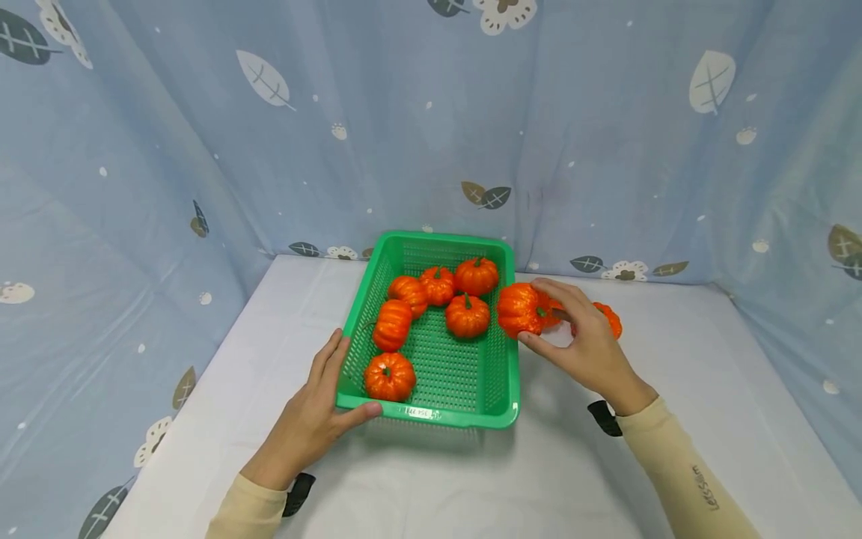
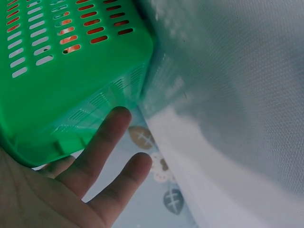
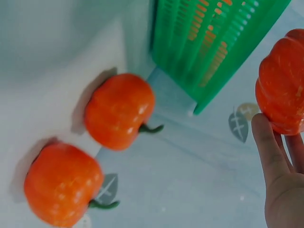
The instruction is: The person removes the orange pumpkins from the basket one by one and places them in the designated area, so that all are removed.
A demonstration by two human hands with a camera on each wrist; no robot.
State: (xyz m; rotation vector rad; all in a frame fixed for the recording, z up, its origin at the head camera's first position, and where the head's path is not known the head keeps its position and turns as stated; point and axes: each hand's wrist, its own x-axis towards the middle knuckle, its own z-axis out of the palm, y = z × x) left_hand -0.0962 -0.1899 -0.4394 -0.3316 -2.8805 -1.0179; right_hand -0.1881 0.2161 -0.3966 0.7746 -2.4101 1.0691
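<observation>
My right hand point(image 1: 592, 355) pinches a small orange toy pumpkin point(image 1: 518, 308) between thumb and fingers, at the right rim of a green plastic basket point(image 1: 497, 421). Its ribbed side point(image 3: 285, 80) shows in the right wrist view. Along the basket's near left corner lies my left hand point(image 1: 303, 427), thumb on the front rim and fairly straight fingers against the outer left wall. Inside the basket are several pumpkins, one point(image 1: 390, 376) near the front and another point(image 1: 468, 315) towards the right. Two more pumpkins point(image 3: 119, 111) rest on the table, partly hidden behind my right hand in the head view.
A white cloth covers the table point(image 1: 431, 486). Blue curtain point(image 1: 417, 135) with leaf and flower prints hangs behind the basket and along both sides. The basket's far end stands close to the back curtain. Each wrist wears a black strap point(image 1: 604, 418).
</observation>
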